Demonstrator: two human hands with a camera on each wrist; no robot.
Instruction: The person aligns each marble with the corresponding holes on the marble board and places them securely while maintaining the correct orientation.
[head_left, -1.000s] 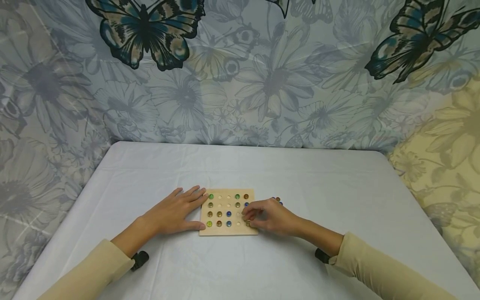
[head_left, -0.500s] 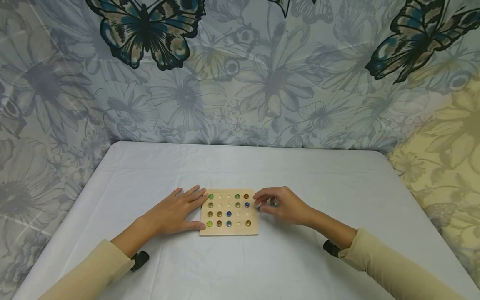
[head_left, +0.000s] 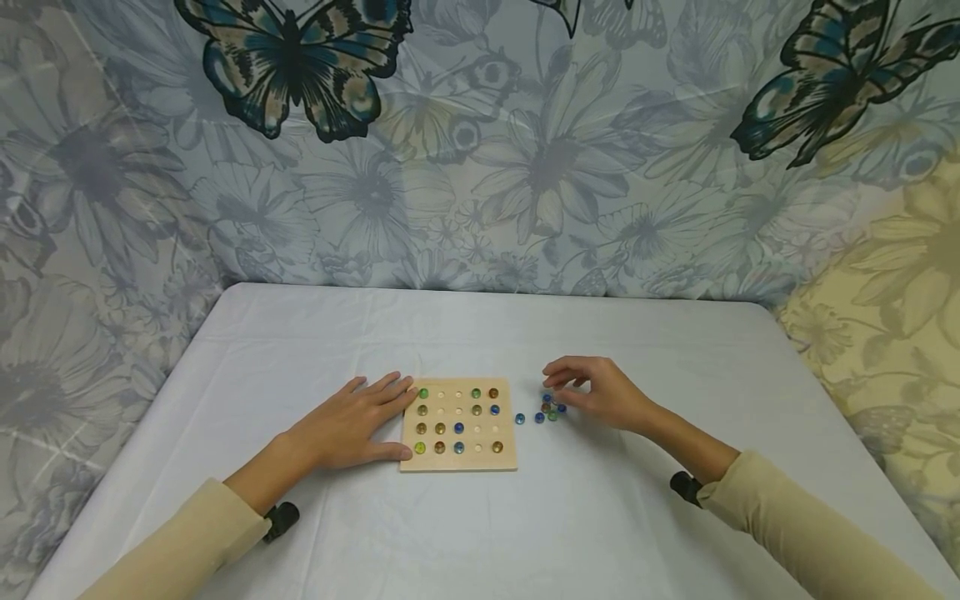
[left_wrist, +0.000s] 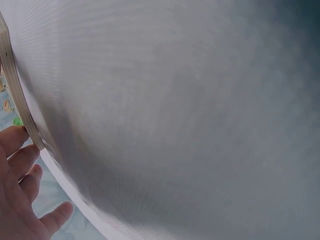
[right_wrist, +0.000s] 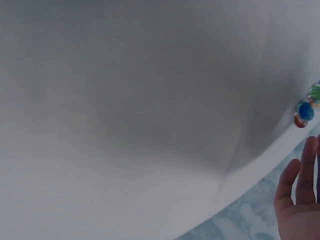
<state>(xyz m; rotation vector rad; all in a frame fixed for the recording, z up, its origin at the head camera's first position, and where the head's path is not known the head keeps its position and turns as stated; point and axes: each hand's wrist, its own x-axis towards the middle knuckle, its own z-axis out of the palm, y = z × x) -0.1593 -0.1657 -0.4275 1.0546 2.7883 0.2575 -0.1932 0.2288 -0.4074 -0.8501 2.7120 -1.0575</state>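
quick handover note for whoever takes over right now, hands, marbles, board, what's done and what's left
Left hand lies flat on the table, fingers against the left edge of the wooden board.
Right hand hovers over the loose marbles on the table right of the board, fingers curled, apparently holding nothing.
Done: most board holes hold a marble.
Left: a few holes are empty, in the top row and near the lower right; several marbles wait on the table.

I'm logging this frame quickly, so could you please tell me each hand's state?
Left hand: open, flat against the wooden board.
Right hand: fingers curled over the loose marbles; whether it grips one cannot be told.
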